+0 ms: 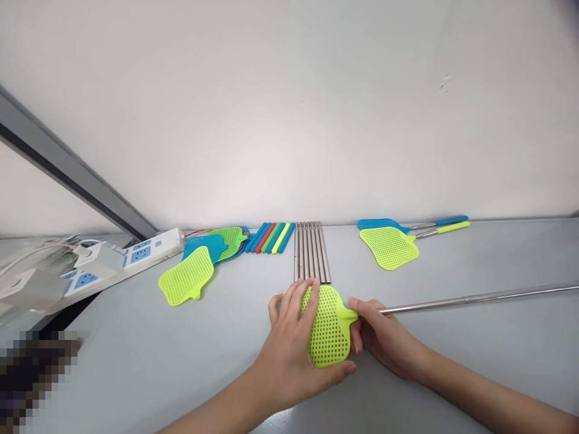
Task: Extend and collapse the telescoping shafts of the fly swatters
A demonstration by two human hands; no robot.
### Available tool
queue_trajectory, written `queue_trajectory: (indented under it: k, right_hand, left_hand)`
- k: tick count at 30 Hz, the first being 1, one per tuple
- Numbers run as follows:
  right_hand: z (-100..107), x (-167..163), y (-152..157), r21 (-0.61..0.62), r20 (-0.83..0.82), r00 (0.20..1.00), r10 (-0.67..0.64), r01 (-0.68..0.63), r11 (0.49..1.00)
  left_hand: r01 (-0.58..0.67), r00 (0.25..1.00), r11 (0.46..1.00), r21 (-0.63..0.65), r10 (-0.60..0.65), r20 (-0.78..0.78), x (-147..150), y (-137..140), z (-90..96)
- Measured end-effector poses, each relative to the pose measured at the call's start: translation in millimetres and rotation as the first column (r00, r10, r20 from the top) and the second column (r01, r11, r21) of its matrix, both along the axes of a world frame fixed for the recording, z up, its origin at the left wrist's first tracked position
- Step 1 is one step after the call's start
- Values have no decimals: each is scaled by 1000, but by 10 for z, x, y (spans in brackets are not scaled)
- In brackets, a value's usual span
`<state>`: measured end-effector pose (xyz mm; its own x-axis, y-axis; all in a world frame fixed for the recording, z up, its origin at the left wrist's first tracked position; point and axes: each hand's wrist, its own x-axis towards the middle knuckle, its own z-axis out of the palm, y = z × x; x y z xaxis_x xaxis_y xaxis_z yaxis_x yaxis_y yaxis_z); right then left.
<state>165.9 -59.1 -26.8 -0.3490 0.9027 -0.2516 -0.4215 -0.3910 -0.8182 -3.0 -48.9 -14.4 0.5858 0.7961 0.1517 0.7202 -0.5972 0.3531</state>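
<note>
A yellow-green fly swatter head (329, 331) is gripped by my left hand (294, 337), the fingers over its far edge and the thumb along its near edge. My right hand (384, 331) is closed round the end of a metal telescopic rod (452, 302), right where the neck of the swatter head meets it. The rod stretches out to the right, past the edge of the view. Whether the neck sits fully on the rod is hidden by my right fingers. Just beyond my left fingertips lies a row of several metal rods (312, 253).
Several coloured handle grips (270, 238) lie by the wall, left of the rods. Further left are loose swatter heads (187, 277) and a white power strip (140, 253) with plugs and cables. At right lie a blue swatter (382, 225) and a yellow-green swatter (391, 248).
</note>
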Motion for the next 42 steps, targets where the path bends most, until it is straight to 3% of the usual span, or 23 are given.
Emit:
queue_trajectory:
  k: [42]
  right_hand:
    - [-3,-12,23,-13,-64,998,7,-8,1000]
  left_hand:
    - [-12,999,1000,-21,11,-40,30,3,24]
